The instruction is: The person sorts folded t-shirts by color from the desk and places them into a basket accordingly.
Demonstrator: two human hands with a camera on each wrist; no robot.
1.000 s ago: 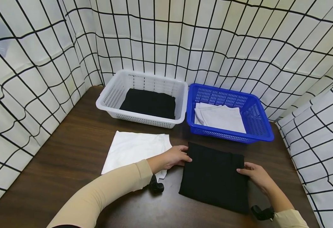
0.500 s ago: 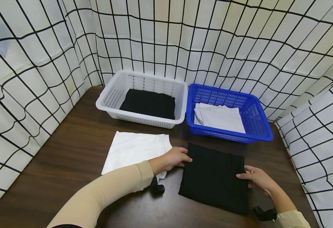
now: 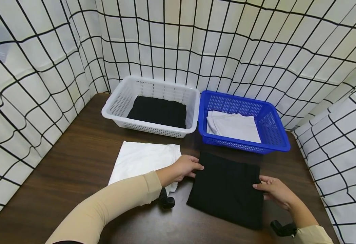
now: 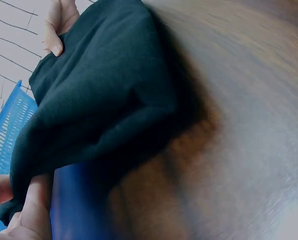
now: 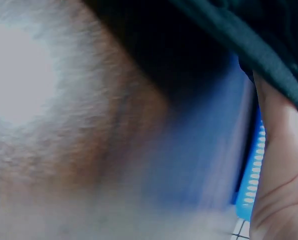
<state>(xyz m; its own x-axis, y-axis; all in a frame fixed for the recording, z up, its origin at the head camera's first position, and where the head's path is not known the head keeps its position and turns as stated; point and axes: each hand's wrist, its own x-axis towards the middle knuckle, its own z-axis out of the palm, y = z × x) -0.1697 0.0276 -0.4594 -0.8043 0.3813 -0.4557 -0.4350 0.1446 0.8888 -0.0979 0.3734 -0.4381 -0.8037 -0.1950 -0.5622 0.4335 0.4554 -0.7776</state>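
Booth-like setting: gridded curtains [image 3: 172, 44], brown table [image 3: 56, 169]

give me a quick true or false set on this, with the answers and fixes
1. The left hand and the right hand both hold the near black cloth. True.
2. The white basket stands left of the blue basket. True.
3. The white basket holds a white cloth. False: a second black cloth lies in it.
4. The blue basket holds a light cloth. True.
5. A white cloth lies right of the near black cloth. False: the white cloth on the table lies left of it.
6. The right hand grips the blue basket. False: it grips the near black cloth's right edge.
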